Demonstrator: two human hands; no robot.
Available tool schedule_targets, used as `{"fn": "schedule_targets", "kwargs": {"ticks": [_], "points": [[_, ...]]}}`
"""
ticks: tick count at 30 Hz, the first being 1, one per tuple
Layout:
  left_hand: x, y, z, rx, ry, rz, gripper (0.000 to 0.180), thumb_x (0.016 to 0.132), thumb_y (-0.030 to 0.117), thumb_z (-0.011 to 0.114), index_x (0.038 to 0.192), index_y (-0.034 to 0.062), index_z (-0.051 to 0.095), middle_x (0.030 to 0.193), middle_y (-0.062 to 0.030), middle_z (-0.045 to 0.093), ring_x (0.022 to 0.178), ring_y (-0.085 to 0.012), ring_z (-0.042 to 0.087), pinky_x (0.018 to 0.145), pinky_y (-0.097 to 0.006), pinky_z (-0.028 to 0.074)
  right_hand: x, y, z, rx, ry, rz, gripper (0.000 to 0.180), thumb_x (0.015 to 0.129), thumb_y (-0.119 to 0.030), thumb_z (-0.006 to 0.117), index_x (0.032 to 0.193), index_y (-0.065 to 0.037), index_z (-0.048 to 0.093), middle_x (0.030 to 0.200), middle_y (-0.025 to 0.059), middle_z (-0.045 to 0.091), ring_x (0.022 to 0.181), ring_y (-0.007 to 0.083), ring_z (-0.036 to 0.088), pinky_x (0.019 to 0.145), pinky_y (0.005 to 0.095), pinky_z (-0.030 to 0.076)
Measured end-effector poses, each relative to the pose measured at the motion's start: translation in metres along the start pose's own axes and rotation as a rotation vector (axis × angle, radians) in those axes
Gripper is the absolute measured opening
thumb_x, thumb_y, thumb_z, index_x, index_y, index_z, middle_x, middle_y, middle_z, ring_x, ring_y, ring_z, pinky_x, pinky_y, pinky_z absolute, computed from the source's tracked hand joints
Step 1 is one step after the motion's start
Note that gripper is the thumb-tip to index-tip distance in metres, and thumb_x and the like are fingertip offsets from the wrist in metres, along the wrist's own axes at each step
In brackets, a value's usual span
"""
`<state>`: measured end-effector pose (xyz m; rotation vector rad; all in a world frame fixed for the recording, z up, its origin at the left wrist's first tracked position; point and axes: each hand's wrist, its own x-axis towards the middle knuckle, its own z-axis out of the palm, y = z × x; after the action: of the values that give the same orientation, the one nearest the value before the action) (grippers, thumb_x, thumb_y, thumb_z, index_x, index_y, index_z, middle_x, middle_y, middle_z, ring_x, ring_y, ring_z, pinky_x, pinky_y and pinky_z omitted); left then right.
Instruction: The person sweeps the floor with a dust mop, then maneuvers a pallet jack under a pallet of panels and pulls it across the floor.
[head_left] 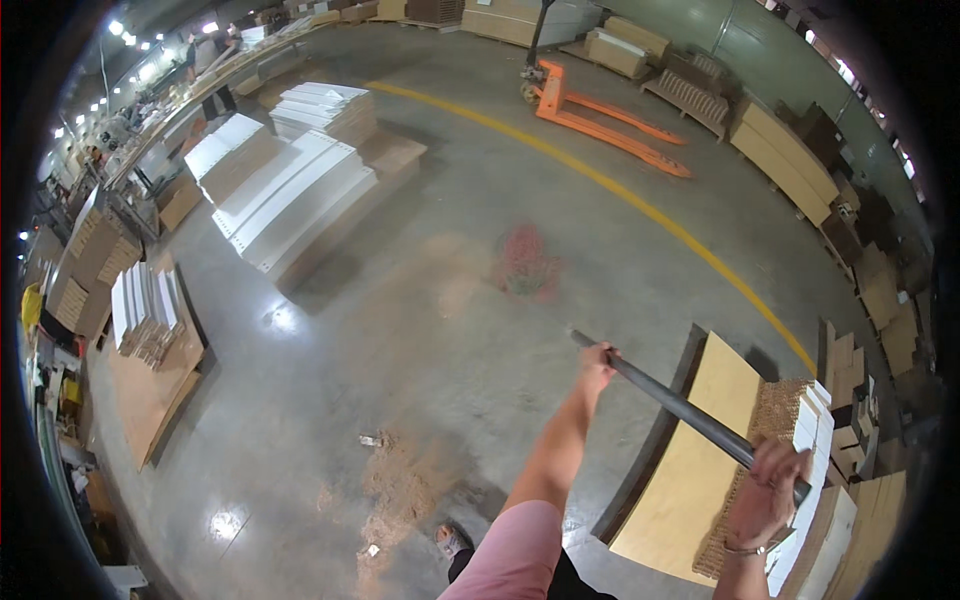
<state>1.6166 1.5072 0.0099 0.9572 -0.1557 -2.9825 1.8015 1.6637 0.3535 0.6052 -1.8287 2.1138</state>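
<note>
White slats [146,312] lie stacked on the upper end of a brown board [150,395], toward the left side of the grey floor [330,370]. Farther up the floor are larger piles of white panels [300,185], with a brown sheet [400,152] showing past their right side. Sawdust [405,490] is spread over the floor near its lower edge, and just right of it a shoe [453,541] shows beside the pink sleeve [520,545]. A reddish mark [525,262] stains the floor above. Next comes the left hand [597,367], its fingers curled around a dark pole [680,405] close to the upper left end. An orange pallet jack [610,118] stands toward the floor's top edge, beyond a curved yellow line [690,240]. The pole slants down to the right, held above a pale yellow board [690,460]. The right hand [770,490], with a band [745,550] at its wrist, has its fingers bent over the pole near the lower right end; its thumb is hard to make out. Brown corrugated pieces [783,405] and white strips [812,440] line that board's right edge.
</note>
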Motion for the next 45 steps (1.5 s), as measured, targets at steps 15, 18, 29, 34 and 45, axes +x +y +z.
{"fn": "schedule_targets", "kwargs": {"ticks": [15, 18, 29, 34, 45], "points": [[-0.213, 0.114, -0.103, -0.128, 0.272, 0.273, 0.007, 0.088, 0.002, 0.05, 0.089, -0.0043, 0.047, 0.074, -0.0134, 0.054, 0.066, -0.0247, 0.056, 0.062, -0.039, 0.051, -0.002, -0.045, 0.064, 0.275, -0.28, 0.165, 0.037, 0.088, -0.028, 0.064, 0.066, -0.01, 0.041, 0.046, 0.0012, 0.039, 0.044, 0.016, 0.04, 0.055, 0.0347, 0.038], [-0.252, 0.126, -0.139, -0.177, 0.337, 0.344, 0.006, 0.086, 0.002, 0.05, 0.086, -0.0041, 0.048, 0.074, -0.0139, 0.053, 0.065, -0.0256, 0.055, 0.061, -0.039, 0.05, -0.003, -0.048, 0.079, 0.407, -0.356, 0.307, 0.036, 0.084, -0.027, 0.068, 0.065, -0.009, 0.043, 0.047, 0.0029, 0.042, 0.045, 0.0171, 0.041, 0.056, 0.0362, 0.039], [-0.296, 0.119, -0.199, -0.297, 0.43, 0.4, 0.005, 0.086, 0.004, 0.045, 0.083, 0.0012, 0.047, 0.074, -0.011, 0.053, 0.072, -0.0251, 0.054, 0.076, -0.043, 0.049, 0.039, 0.015, 0.053, 0.648, -0.413, 0.597, 0.036, 0.081, -0.025, 0.065, 0.062, -0.012, 0.038, 0.047, -0.0014, 0.035, 0.043, 0.014, 0.034, 0.057, 0.0359, 0.036], [-0.247, 0.083, -0.113, -0.068, 0.404, 0.272, 0.01, 0.086, 0.006, 0.046, 0.086, -0.0032, 0.05, 0.079, -0.0158, 0.056, 0.075, -0.0299, 0.056, 0.079, -0.042, 0.05, 0.101, 0.011, -0.032, 0.642, -0.457, 0.444, 0.032, 0.077, -0.021, 0.059, 0.058, -0.013, 0.034, 0.047, -0.0017, 0.034, 0.043, 0.0144, 0.032, 0.051, 0.0339, 0.031], [-0.021, 0.064, 0.103, 0.097, 0.0, -0.137, 0.009, 0.09, 0.002, 0.045, 0.084, -0.0036, 0.046, 0.078, -0.0129, 0.05, 0.075, -0.0262, 0.054, 0.081, -0.043, 0.051, 0.116, 0.01, -0.089, 0.214, 0.086, 0.073, 0.034, 0.085, -0.032, 0.065, 0.072, -0.015, 0.039, 0.053, -0.003, 0.031, 0.052, 0.0114, 0.031, 0.064, 0.0301, 0.03]]}}
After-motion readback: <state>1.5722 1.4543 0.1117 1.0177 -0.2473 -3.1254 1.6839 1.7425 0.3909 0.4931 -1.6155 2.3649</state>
